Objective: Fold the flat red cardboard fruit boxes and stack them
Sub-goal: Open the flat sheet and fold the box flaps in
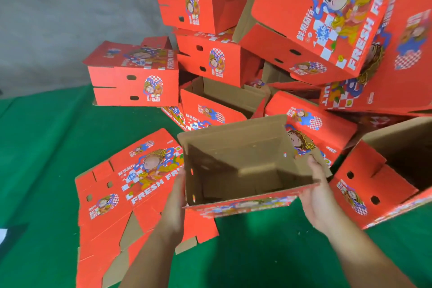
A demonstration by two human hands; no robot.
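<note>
I hold a folded red fruit box (243, 170) in front of me, its brown open inside facing up towards the camera. My left hand (174, 206) lies flat against its left wall. My right hand (314, 192) grips its right wall, thumb over the rim. Below the box, on the left, lies a pile of flat unfolded red boxes (121, 194). Folded boxes are heaped behind: one at the left (135, 77), two stacked in the middle (210, 28), and a large one tilted at the upper right (315, 14).
Green cloth (35, 159) covers the floor; a grey wall (70, 7) rises behind. An open folded box (383, 177) lies on its side at the right. Another open box (222, 98) sits behind the held one.
</note>
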